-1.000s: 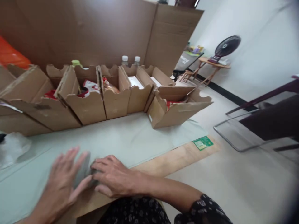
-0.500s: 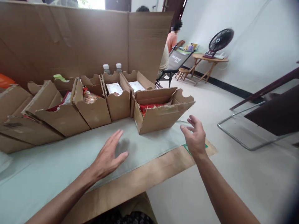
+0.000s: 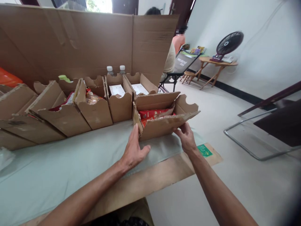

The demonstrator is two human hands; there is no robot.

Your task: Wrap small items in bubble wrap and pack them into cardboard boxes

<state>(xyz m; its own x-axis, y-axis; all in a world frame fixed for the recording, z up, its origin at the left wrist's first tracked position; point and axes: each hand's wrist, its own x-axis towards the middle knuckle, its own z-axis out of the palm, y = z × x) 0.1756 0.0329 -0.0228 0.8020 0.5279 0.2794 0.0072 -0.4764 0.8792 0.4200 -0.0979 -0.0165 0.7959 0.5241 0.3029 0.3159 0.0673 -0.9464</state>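
An open cardboard box (image 3: pixel 164 127) with red packets (image 3: pixel 155 113) inside stands at the right end of a row, turned at an angle to the others. My left hand (image 3: pixel 135 152) is at its left end, fingers stretched along the lower corner and thumb spread apart in front. At the box's lower right, my right hand (image 3: pixel 187 138) has its thumb at the front wall and its fingers bent round the right side, their tips partly hidden. A box with white cartons (image 3: pixel 139 89) stands right behind the angled one.
More cardboard boxes (image 3: pixel 94 113) with packets line the pale cloth (image 3: pixel 77 160) to the left. Two capped bottles (image 3: pixel 109 70) stand behind them, before a tall cardboard panel (image 3: pixel 98 44). Beyond are a folding chair (image 3: pixel 185 61), seated people, a fan (image 3: pixel 229 44) and a metal-framed chair (image 3: pixel 277 125).
Both hands have moved in to the angled box, the left going right and the right going left. The box seems slightly shifted, though the view has moved too.
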